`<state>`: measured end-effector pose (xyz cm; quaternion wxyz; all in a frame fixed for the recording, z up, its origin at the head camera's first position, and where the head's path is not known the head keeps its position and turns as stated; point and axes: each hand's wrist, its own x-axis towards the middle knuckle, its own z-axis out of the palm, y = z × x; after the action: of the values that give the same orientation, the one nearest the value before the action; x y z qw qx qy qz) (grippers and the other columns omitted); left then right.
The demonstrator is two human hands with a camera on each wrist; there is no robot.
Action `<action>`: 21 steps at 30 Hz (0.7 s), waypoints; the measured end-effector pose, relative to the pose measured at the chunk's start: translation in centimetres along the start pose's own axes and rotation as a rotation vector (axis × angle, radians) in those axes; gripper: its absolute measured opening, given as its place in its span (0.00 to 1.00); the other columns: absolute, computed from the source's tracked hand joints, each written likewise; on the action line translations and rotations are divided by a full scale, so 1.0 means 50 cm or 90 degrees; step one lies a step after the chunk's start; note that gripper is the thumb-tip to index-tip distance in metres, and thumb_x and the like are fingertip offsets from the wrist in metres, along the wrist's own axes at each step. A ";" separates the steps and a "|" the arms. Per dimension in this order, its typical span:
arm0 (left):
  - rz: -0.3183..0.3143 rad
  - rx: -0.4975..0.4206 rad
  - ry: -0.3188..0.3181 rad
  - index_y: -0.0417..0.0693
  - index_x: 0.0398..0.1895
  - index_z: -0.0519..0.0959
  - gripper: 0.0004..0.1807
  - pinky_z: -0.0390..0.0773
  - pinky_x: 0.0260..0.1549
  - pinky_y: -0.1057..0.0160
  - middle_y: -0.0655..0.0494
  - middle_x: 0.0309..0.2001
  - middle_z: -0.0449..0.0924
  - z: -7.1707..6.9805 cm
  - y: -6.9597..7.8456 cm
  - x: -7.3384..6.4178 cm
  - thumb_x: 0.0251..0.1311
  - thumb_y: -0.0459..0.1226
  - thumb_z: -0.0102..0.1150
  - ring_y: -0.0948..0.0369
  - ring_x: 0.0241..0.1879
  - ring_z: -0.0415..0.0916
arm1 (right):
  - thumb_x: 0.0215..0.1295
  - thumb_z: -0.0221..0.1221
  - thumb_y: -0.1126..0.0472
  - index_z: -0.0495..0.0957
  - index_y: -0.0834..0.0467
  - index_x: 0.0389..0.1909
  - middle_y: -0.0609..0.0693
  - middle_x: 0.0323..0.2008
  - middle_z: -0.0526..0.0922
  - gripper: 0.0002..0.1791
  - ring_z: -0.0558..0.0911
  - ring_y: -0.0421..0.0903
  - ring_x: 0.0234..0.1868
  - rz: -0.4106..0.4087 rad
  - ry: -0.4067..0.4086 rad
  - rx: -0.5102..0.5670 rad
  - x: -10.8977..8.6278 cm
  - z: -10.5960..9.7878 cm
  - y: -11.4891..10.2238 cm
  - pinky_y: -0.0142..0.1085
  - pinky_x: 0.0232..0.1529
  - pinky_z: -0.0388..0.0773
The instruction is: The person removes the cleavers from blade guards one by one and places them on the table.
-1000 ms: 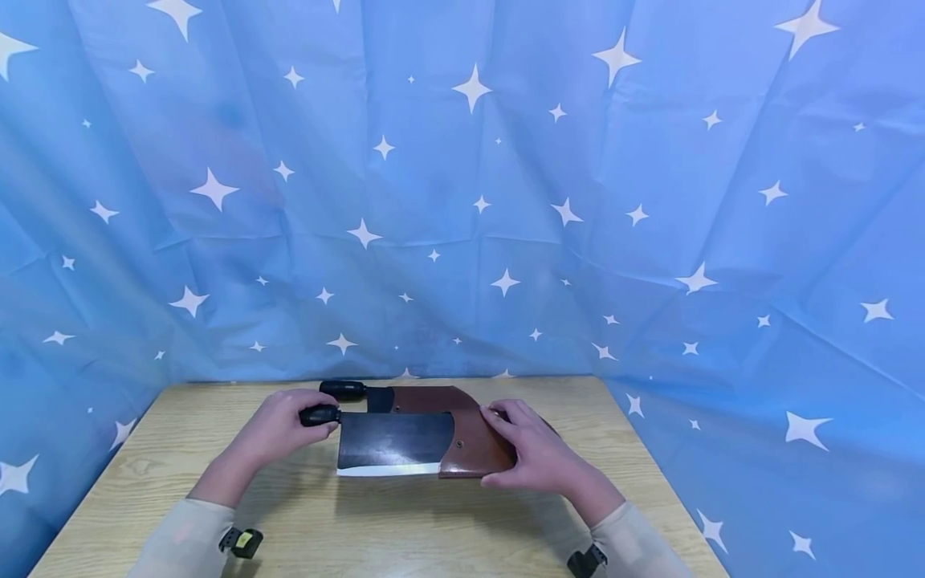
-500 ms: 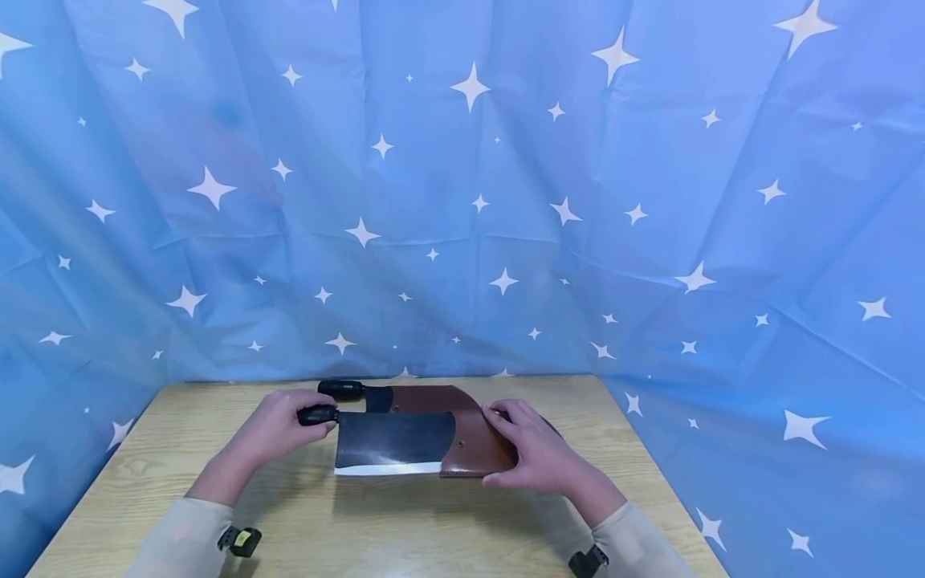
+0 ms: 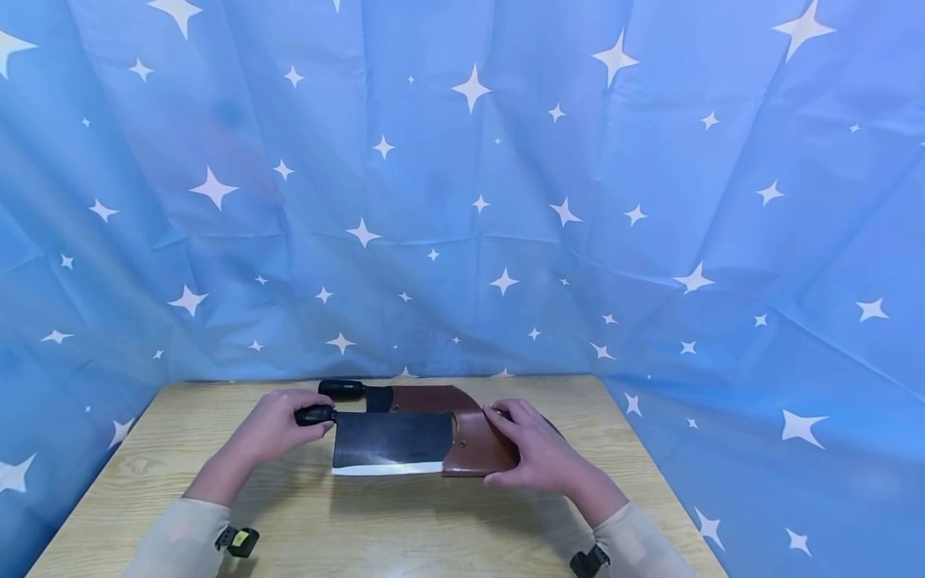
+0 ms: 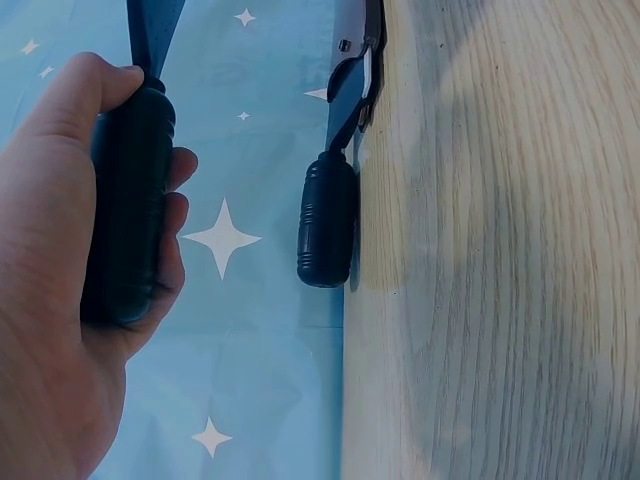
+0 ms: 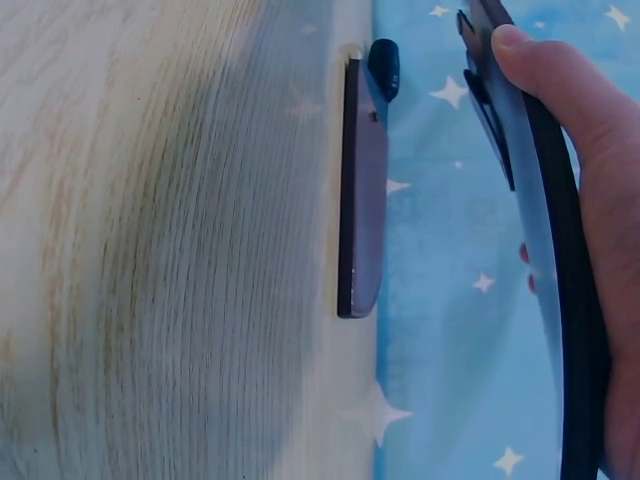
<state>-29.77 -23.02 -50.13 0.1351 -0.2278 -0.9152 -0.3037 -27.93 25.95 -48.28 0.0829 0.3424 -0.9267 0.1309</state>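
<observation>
My left hand [image 3: 270, 429] grips the black handle [image 4: 130, 210] of a cleaver [image 3: 390, 440], fingers wrapped round it and thumb near the blade's base. Held above the table, the dark blade shows a bright edge along its bottom. A brown leather sheath [image 3: 480, 445] with a metal snap covers the blade's right end. My right hand [image 3: 538, 453] pinches that sheath from its right side, thumb on the near face; the fingers behind are mostly hidden. Just behind lies a second cleaver [image 3: 341, 390], its blade mostly inside another brown sheath [image 3: 426, 398].
The second cleaver lies along the far edge of the pale wooden table [image 3: 405, 538], with its handle to the left. Behind the table hangs a blue curtain [image 3: 433, 193] with white stars. Both wrists wear black straps with small devices.
The cleaver in my left hand has slid slightly left, so a little more blade shows outside the sheath. My right hand stays nearly in place. The second cleaver has not moved.
</observation>
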 end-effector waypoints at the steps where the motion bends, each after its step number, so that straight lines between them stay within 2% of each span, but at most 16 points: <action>1: 0.000 0.000 0.001 0.58 0.51 0.92 0.14 0.83 0.36 0.59 0.62 0.45 0.90 0.000 0.000 0.000 0.63 0.43 0.80 0.66 0.37 0.81 | 0.55 0.80 0.30 0.65 0.53 0.86 0.49 0.77 0.69 0.63 0.68 0.50 0.77 -0.001 0.001 -0.002 0.000 0.000 0.000 0.53 0.73 0.74; 12: -0.010 0.000 0.006 0.59 0.52 0.92 0.14 0.83 0.37 0.58 0.60 0.47 0.90 -0.004 -0.001 -0.002 0.65 0.44 0.80 0.64 0.39 0.82 | 0.55 0.81 0.32 0.66 0.52 0.86 0.49 0.77 0.70 0.62 0.68 0.51 0.77 0.007 0.005 0.008 -0.002 -0.003 0.000 0.55 0.72 0.75; 18: -0.010 0.005 0.014 0.57 0.53 0.92 0.15 0.84 0.38 0.57 0.59 0.48 0.91 -0.006 -0.005 -0.004 0.64 0.43 0.80 0.62 0.42 0.84 | 0.56 0.79 0.31 0.65 0.52 0.87 0.49 0.78 0.68 0.62 0.68 0.51 0.78 0.017 -0.003 0.011 -0.005 -0.007 0.003 0.55 0.72 0.75; 21: -0.011 0.005 0.014 0.56 0.53 0.92 0.15 0.84 0.38 0.57 0.58 0.48 0.91 -0.008 -0.006 -0.006 0.64 0.43 0.80 0.62 0.42 0.84 | 0.57 0.77 0.26 0.65 0.52 0.87 0.49 0.78 0.68 0.63 0.68 0.51 0.78 0.019 -0.004 0.004 -0.007 -0.008 0.007 0.54 0.72 0.75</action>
<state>-29.63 -23.59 -50.06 0.1439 -0.2159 -0.9168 -0.3036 -27.85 26.55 -48.05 0.0768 0.3292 -0.9315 0.1340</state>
